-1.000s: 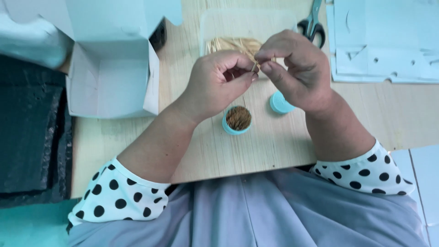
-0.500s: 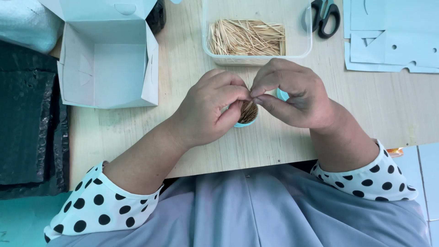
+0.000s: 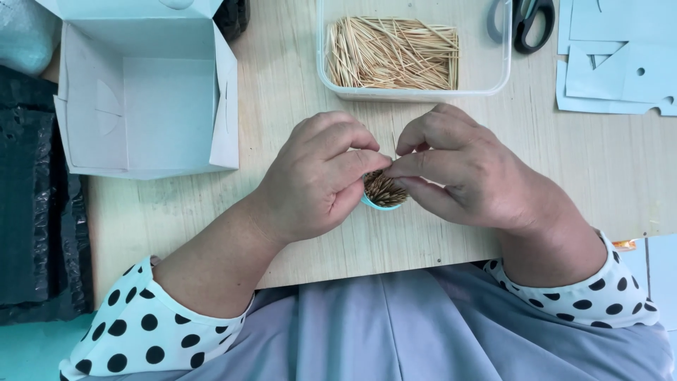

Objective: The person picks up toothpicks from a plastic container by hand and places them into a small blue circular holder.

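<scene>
Left hand (image 3: 317, 180): curled over the small teal container (image 3: 381, 203), thumb and forefinger pressed together at its rim; whether a toothpick sits between the fingertips cannot be told.
Right hand (image 3: 472, 173): fingers drawn together, forefinger and thumb pinching toward the left fingertips directly above the container mouth.
Step in hand: judged to be seating toothpicks upright in the container.
Technique, alignment: the sticks are best kept parallel and vertical, so that new ones slide between those already packed rather than crossing them.
Technique, support: 1 hand is best left bracing the container wall, since so light a cup would tip under sideways pressure.
Technique, force: gentle downward pressure suits thin wood, which snaps or splinters if forced.
Container, position: on the wooden table (image 3: 282, 92), near its front edge, midway between the 2 hands and mostly hidden by them.
Container, appearance: round, teal rim, only a lower arc visible.
Toothpicks in container (image 3: 384, 188): densely packed, seen end-on as a dark brown cluster of tips.
Supply tray (image 3: 493, 77): clear plastic, toward the table's far edge, holding loose toothpicks (image 3: 395, 53) lying roughly parallel.
White cardboard box (image 3: 141, 92): open, at the table's left edge.
Scissors (image 3: 525, 21): at the far edge, right of the tray.
Pale blue paper cut-outs (image 3: 620, 63): at the far right corner.
</scene>
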